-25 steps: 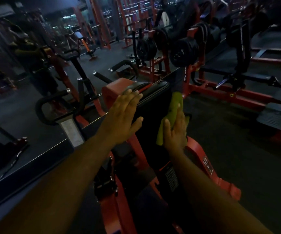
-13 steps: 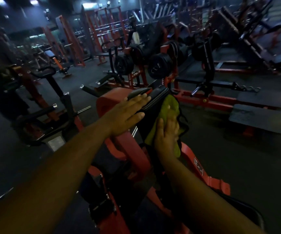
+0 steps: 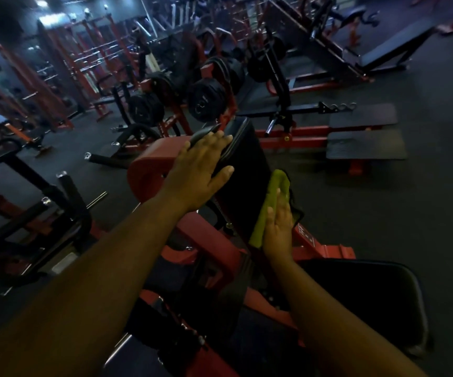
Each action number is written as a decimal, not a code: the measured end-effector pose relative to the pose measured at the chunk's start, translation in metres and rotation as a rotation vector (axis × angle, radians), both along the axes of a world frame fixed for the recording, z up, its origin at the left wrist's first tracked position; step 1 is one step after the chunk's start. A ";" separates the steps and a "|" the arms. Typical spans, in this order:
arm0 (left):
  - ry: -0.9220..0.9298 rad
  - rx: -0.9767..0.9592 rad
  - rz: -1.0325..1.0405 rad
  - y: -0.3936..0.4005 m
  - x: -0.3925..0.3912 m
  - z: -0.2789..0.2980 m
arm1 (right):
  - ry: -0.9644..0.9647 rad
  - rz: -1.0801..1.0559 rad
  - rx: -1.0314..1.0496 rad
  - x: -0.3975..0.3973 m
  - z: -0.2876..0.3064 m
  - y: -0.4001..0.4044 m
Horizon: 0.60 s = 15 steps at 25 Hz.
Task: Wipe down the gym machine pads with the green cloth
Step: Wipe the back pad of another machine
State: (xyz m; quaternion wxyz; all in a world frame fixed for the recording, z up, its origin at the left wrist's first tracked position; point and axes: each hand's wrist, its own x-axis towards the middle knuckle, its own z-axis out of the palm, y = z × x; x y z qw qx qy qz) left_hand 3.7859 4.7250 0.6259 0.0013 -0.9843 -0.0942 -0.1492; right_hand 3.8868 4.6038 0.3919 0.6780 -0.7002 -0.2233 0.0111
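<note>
the fingers of the right hand lie straight and close together, flat on the green cloth, pressing it against the right face of the upright black pad. no finger curls round the cloth; it is held only by the flat press of the palm and fingers. the cloth hangs as a long folded strip along the lower right edge of the pad, its top end above the fingertips and its bottom end beside the heel of the hand.

the fingers of the left hand are also straight and slightly spread, laid open across the top left edge of the same pad, with the thumb reaching onto the pad's front face. this hand grips nothing; it rests on the pad and on the red frame just behind it.

both forearms reach in from the bottom of the view, the left one from the lower left, the right one from the lower right. a second black pad lies low at the right, just beside the right forearm. red frame members run beneath the upright pad. farther off on the dark floor stand loaded weight plates on a red rack, with more red and black machines behind them, blurred.
</note>
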 end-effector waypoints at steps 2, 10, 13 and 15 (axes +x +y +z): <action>-0.018 -0.006 -0.001 0.001 0.000 -0.002 | 0.190 0.013 -0.053 0.018 -0.012 0.000; -0.111 0.014 0.011 0.001 0.004 -0.013 | -0.122 0.141 0.135 0.030 0.136 0.022; -0.140 -0.009 0.016 0.001 0.005 -0.017 | -0.148 0.209 0.125 0.064 0.146 0.030; -0.158 -0.011 0.018 0.004 0.006 -0.019 | -0.133 0.250 0.054 0.079 0.119 0.029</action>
